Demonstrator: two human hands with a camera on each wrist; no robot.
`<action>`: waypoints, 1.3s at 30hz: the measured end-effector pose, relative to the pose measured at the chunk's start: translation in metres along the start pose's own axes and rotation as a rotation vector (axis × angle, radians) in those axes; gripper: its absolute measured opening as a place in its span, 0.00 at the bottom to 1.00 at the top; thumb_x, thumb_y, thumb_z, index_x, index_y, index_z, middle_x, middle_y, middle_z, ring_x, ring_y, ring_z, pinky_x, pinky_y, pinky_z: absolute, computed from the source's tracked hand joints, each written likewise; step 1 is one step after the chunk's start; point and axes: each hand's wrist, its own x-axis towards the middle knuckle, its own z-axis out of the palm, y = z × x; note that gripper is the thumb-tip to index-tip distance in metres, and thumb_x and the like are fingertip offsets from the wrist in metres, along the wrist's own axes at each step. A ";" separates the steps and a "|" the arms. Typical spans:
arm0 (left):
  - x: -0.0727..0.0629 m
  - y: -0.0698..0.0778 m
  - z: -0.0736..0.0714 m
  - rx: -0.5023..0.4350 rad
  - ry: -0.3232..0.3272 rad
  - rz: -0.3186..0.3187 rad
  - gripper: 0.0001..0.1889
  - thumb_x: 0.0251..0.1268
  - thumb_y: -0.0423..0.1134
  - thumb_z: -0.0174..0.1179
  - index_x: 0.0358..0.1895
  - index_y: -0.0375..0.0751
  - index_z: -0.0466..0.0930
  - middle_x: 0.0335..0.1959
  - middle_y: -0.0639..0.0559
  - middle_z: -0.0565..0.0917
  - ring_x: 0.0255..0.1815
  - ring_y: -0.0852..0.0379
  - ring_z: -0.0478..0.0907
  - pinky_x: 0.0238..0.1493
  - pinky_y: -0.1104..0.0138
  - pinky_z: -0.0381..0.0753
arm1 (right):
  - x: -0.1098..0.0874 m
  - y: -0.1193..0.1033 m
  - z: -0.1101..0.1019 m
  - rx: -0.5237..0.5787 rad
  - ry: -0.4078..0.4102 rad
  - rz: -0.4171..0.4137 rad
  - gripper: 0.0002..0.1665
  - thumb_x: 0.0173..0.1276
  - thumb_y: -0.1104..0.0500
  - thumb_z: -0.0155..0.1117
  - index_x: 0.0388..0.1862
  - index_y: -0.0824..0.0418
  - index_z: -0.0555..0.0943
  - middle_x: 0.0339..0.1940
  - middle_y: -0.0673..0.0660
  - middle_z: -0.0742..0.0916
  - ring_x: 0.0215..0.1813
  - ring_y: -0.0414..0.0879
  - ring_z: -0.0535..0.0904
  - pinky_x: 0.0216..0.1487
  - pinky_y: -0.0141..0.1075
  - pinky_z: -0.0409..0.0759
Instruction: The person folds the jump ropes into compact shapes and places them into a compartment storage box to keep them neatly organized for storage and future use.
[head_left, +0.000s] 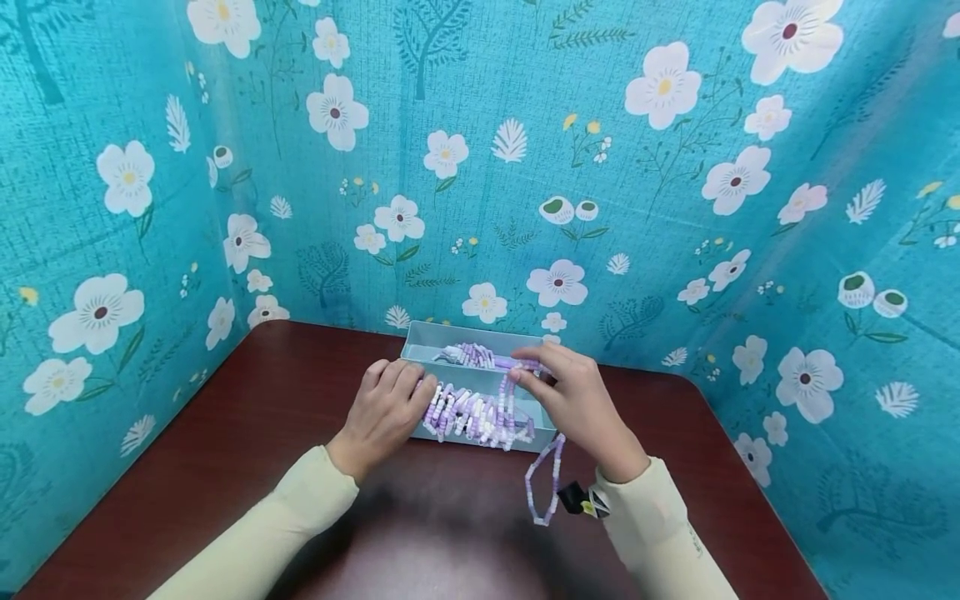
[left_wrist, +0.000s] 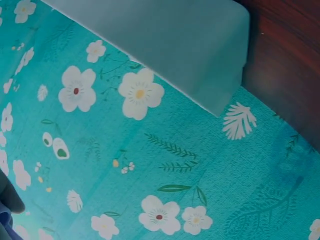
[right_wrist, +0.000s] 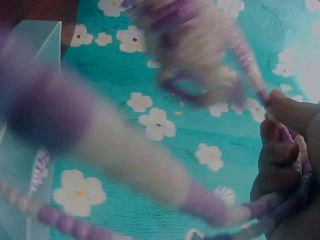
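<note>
Purple and white beaded bracelets (head_left: pixel 468 414) form a thick bunch in front of and over a pale blue box (head_left: pixel 480 435). At the bunch's left end, my left hand (head_left: pixel 386 406) grips it with curled fingers; only a fingertip of that hand (left_wrist: pixel 11 195) shows in the left wrist view. My right hand (head_left: pixel 573 404) pinches a beaded strand (right_wrist: pixel 252 75) between thumb and finger at the bunch's right end. Another beaded loop (head_left: pixel 528 483) dangles below the right hand. Close strands are blurred in the right wrist view.
More beaded bracelets (head_left: pixel 472 356) lie in the rear section of the box. The box stands at the back of a dark reddish table (head_left: pixel 300 392). A teal flowered cloth (head_left: pixel 480 233) hangs behind and at both sides.
</note>
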 end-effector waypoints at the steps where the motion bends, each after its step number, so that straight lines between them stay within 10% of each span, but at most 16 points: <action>1: 0.001 0.001 -0.001 -0.004 0.023 0.000 0.07 0.72 0.32 0.43 0.41 0.37 0.72 0.37 0.41 0.75 0.40 0.44 0.74 0.41 0.51 0.69 | -0.001 0.003 0.002 0.015 -0.001 0.027 0.14 0.66 0.55 0.67 0.50 0.54 0.85 0.32 0.42 0.81 0.30 0.36 0.74 0.31 0.35 0.74; 9: 0.014 0.003 -0.013 -0.045 0.179 -0.042 0.03 0.67 0.30 0.50 0.40 0.36 0.72 0.38 0.41 0.75 0.38 0.43 0.74 0.41 0.49 0.67 | -0.009 0.024 0.018 0.184 -0.003 0.140 0.13 0.67 0.51 0.66 0.49 0.50 0.87 0.42 0.43 0.84 0.48 0.41 0.77 0.42 0.42 0.78; 20: 0.019 0.005 -0.012 -0.057 0.186 -0.199 0.10 0.70 0.38 0.52 0.44 0.32 0.71 0.38 0.38 0.74 0.39 0.41 0.72 0.41 0.47 0.67 | -0.026 0.025 0.061 0.566 -0.085 0.280 0.19 0.76 0.66 0.45 0.34 0.68 0.83 0.29 0.60 0.83 0.26 0.50 0.75 0.25 0.40 0.75; 25: 0.022 0.005 -0.011 -0.049 0.159 -0.265 0.12 0.68 0.38 0.53 0.46 0.31 0.70 0.39 0.36 0.73 0.39 0.40 0.71 0.42 0.45 0.67 | -0.035 0.011 0.084 0.672 -0.136 0.375 0.30 0.81 0.56 0.33 0.28 0.70 0.79 0.17 0.62 0.79 0.21 0.49 0.75 0.27 0.39 0.75; 30: 0.022 0.003 -0.009 -0.024 0.129 -0.308 0.14 0.63 0.34 0.58 0.47 0.30 0.69 0.40 0.36 0.72 0.39 0.40 0.71 0.42 0.45 0.66 | -0.032 -0.009 0.101 0.810 -0.157 0.463 0.33 0.81 0.44 0.33 0.42 0.69 0.77 0.17 0.67 0.78 0.19 0.56 0.76 0.23 0.44 0.77; 39: 0.024 -0.006 -0.005 0.051 0.075 -0.339 0.23 0.53 0.33 0.70 0.48 0.31 0.68 0.40 0.37 0.71 0.40 0.41 0.70 0.42 0.47 0.67 | -0.035 -0.015 0.125 0.674 -0.294 0.443 0.25 0.80 0.50 0.44 0.72 0.50 0.61 0.35 0.56 0.83 0.18 0.50 0.79 0.23 0.46 0.79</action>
